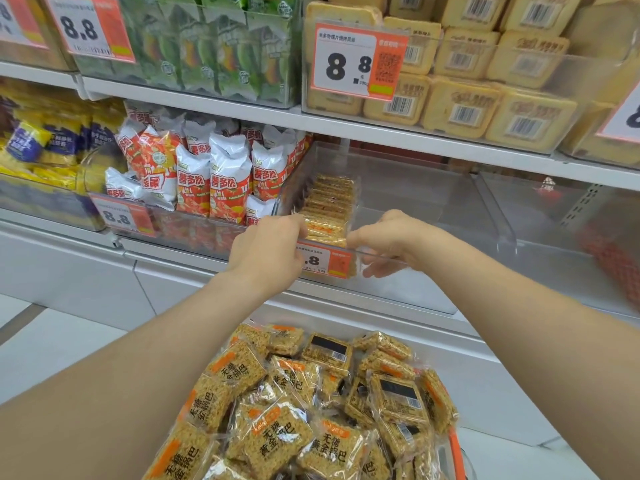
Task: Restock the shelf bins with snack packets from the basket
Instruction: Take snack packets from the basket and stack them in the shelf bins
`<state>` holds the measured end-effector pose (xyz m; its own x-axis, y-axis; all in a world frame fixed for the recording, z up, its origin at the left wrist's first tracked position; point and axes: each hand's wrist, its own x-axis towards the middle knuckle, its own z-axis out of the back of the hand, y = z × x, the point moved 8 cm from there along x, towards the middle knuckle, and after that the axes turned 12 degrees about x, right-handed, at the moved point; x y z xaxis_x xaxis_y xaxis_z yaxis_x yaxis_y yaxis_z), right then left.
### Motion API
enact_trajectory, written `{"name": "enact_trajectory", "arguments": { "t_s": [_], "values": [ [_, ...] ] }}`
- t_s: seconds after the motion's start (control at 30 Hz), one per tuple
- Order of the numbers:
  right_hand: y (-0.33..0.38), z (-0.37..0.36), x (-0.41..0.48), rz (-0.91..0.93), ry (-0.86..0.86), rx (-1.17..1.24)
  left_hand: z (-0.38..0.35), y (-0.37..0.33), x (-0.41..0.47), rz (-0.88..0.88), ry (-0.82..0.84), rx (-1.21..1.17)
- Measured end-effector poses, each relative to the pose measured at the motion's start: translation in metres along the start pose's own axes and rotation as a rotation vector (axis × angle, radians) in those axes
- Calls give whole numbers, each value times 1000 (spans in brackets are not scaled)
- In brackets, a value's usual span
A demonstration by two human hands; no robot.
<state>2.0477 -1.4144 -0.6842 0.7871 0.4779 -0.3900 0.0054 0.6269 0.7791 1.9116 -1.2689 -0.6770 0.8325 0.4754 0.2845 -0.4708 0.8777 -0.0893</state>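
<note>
Left hand (266,251) covers the first digit of the price tag (327,261); its fingertips are out of sight. Basket (456,455) buried under packets (277,438), cut by the bottom edge. Red item (611,259) at right blurred, unidentifiable.

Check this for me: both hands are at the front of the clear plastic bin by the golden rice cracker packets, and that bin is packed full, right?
Not full. The head view shows the clear plastic bin mostly bare, with one row of golden rice cracker packets along its left wall. The left hand and right hand are at its front, as said.
</note>
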Motion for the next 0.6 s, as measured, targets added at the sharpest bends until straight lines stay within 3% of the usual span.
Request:
{"name": "enact_trajectory", "arguments": {
  "t_s": [0.1, 0.37, 0.6],
  "values": [
    [7, -6, -6, 11, 34, -127, -1, 0, 0, 10, -3, -11],
    [15, -32, 5, 86, 150, -127, 14, 3, -4, 93, -108, 145],
    [11, -34, 14, 113, 213, -152, 8, -9, -3, -55, -67, 176]
  ]
}}
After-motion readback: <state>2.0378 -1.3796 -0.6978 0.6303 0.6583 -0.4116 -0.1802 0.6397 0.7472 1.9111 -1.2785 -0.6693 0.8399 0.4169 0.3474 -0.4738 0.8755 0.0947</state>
